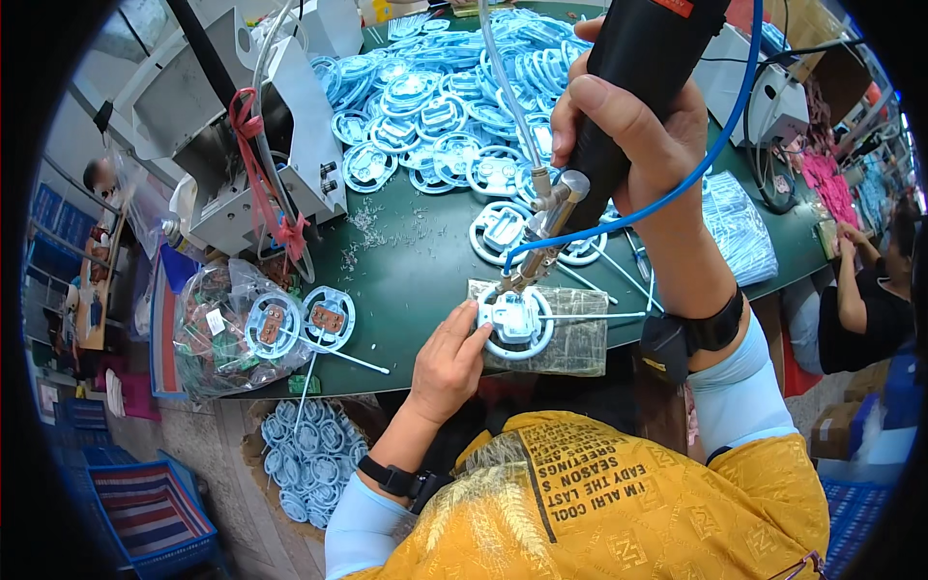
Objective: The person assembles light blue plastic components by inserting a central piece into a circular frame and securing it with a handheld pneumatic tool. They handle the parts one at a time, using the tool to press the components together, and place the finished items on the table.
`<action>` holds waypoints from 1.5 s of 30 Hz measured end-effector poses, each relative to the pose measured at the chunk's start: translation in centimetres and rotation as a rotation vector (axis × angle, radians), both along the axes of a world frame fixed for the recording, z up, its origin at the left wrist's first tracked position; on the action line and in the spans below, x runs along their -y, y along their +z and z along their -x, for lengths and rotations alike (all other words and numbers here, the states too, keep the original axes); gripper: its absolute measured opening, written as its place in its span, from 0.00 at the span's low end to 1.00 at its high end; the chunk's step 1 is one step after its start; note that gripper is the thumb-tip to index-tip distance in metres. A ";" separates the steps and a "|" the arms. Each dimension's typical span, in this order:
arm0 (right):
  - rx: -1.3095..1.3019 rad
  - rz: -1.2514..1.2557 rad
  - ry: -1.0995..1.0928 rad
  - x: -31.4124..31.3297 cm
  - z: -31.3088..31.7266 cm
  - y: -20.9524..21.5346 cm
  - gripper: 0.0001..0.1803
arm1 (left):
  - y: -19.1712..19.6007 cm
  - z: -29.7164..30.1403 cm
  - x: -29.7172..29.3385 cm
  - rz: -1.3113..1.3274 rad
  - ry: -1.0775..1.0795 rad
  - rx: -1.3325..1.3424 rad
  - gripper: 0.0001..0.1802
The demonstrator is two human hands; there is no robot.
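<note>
Right hand [633, 126] fingers gripping black power screwdriver [628, 87], left hand [447, 362] fingers seemingly pressing white ring part [515, 324], pile of rings [435, 106] behind.

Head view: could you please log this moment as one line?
right hand: grips powered screwdriver | tip on round white-blue part | left hand: steadies part | surface: green table

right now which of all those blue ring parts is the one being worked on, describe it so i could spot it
On the green table, look to the near edge, where a clear plastic-wrapped pad lies. The blue ring part sits on that pad, steadied by the left hand with the tip of the black power tool in the right hand pressed into it. Unlike the piled rings behind, it lies alone.
</note>
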State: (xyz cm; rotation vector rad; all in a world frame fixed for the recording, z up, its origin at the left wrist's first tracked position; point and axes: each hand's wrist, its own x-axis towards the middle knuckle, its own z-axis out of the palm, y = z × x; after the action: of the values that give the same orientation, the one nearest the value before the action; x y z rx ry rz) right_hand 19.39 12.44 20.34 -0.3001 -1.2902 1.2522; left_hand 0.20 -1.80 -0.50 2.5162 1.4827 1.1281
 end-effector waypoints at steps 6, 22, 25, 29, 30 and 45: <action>0.134 -0.140 -0.099 1.2 0.7 -0.2 0.25 | 0.5 -0.9 1.0 0.280 0.067 0.092 0.36; 0.150 -0.127 -0.084 1.6 3.7 -1.3 0.23 | -1.8 -1.0 0.5 0.502 0.141 0.147 0.42; 0.124 -0.126 -0.070 1.6 4.0 -1.3 0.23 | -1.9 -1.1 0.5 0.508 0.143 0.178 0.42; 0.162 -0.152 -0.085 1.4 4.7 -1.5 0.23 | -2.1 -1.1 0.4 0.493 0.159 0.224 0.45; 0.151 -0.132 -0.083 1.6 5.1 -1.4 0.23 | -2.3 -1.2 0.4 0.469 0.167 0.222 0.46; 0.257 -0.157 -0.044 1.4 6.6 -3.1 0.20 | -2.3 -1.1 0.3 0.562 0.139 0.286 0.43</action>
State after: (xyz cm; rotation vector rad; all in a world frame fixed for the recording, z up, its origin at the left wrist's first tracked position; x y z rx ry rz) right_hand 12.80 11.05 17.29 -0.3841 -1.5844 1.0923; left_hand 1.26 -2.11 -2.77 1.8277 1.6255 0.8744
